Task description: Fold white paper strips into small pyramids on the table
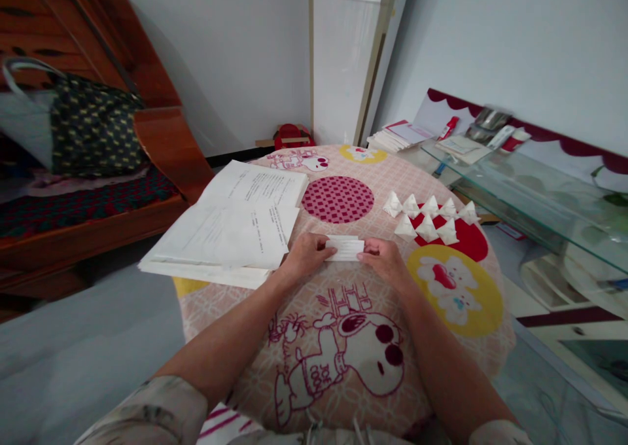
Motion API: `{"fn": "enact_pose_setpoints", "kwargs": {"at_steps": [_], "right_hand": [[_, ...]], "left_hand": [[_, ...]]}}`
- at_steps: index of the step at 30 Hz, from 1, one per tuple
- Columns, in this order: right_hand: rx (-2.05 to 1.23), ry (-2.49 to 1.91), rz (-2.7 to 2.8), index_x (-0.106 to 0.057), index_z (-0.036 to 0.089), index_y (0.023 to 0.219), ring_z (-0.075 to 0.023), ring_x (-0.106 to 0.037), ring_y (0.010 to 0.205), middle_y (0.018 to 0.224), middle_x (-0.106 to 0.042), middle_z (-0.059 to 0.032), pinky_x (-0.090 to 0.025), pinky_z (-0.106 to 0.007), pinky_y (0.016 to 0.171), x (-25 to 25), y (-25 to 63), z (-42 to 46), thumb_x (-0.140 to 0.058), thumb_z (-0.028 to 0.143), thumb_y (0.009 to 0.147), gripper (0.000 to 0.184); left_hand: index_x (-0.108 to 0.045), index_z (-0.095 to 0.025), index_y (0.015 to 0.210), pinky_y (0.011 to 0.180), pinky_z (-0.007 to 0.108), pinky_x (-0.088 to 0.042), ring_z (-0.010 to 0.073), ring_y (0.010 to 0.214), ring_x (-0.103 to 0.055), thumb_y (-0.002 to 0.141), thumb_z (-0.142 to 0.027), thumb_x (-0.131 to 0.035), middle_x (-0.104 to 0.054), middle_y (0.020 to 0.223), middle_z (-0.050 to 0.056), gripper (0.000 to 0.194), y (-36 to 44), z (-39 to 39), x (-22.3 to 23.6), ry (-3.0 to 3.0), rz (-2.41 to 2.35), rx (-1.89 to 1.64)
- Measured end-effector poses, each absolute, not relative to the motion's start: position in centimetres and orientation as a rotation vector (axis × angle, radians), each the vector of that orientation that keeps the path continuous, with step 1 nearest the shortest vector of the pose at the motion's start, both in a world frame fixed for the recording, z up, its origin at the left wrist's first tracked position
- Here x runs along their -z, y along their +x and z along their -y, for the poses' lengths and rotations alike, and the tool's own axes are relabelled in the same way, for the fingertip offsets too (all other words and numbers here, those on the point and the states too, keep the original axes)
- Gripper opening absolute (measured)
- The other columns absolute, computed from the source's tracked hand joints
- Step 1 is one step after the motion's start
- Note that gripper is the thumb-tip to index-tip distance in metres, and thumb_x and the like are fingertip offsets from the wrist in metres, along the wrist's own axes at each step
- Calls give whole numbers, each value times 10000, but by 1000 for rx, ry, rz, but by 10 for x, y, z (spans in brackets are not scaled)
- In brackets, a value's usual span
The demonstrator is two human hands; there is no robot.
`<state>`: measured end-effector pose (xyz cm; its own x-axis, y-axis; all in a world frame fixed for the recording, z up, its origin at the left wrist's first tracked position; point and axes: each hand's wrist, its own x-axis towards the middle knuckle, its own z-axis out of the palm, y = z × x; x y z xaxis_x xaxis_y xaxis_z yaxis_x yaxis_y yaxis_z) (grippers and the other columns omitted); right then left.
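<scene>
A small folded piece of white paper (345, 249) is held at its two ends, just above the patterned tablecloth (314, 294). My left hand (309, 255) pinches its left end between thumb and fingers. On the right end, my right hand (385, 260) grips it in the same way. Faint lines or creases run across the paper. To the left lies an open stack of printed pages (235, 226). Several folded white paper pieces with pointed tips (427, 228) stand in two rows at the right of the table.
A glass shelf unit (530, 196) with small items stands close by the table's right side. Papers (400, 134) are piled at the far right edge. A wooden bench (161, 150) with a dark patterned bag (95, 127) is at the left. A white floor-standing appliance (343, 65) stands behind.
</scene>
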<state>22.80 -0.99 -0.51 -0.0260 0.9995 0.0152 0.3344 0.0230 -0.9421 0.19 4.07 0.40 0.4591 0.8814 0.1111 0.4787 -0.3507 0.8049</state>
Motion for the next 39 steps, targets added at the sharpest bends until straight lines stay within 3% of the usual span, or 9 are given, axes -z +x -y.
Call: {"fn": "enact_pose_setpoints", "kwargs": {"at_steps": [4,6,7,10,15,22,39], "right_hand": [[-944,-1520,1311,-736,140,1093,-144,-552,507,626,-674,5,-413,-252,499,13,221,6,-681,308,682,448],[-881,-1559,1284,-718,145,1152,-150,-572,529,654,-684,6,-440,-258,519,16,218,4,-685,308,673,507],[-850,-1577,1291,-721,152,1146,-154,-584,546,667,-688,4,-452,-260,530,17,216,4,-683,307,674,498],[-771,-1620,1323,-755,171,1007,-171,-618,595,687,-702,-11,-477,-267,562,18,214,3,-672,294,678,361],[-700,-1682,1333,-775,188,856,-190,-645,621,675,-721,-24,-497,-280,590,19,212,2,-684,278,678,219],[-658,-1727,1343,-795,181,797,-225,-711,748,753,-771,-59,-520,-286,657,15,209,2,-673,274,695,184],[-609,-1773,1400,-826,188,860,-227,-723,767,770,-780,-55,-537,-279,680,15,208,1,-654,277,731,232]], "left_hand": [[-540,-183,570,536,263,-272,106,520,-426,765,-249,-678,-468,513,-52,248,6,-42,-2,1999,-1325,-747],[-600,-182,669,563,258,-316,113,550,-481,747,-217,-705,-530,561,-53,135,8,-42,-3,1957,-1414,-733],[-635,-180,749,582,256,-341,115,567,-507,743,-198,-714,-560,589,-54,82,9,-42,-3,1932,-1441,-729],[-658,-174,951,638,254,-394,122,603,-561,740,-156,-737,-599,630,-61,226,10,-41,-5,1889,-1476,-745],[-623,-184,1065,655,254,-425,137,621,-613,742,-141,-758,-623,631,-70,353,12,-41,-4,1842,-1496,-738],[-615,-188,1026,689,261,-451,145,665,-647,735,-145,-771,-654,655,-59,333,15,-45,-4,1827,-1528,-735],[-635,-188,1002,745,281,-466,165,729,-670,744,-147,-770,-674,677,-41,294,16,-45,-8,1842,-1557,-737]]}}
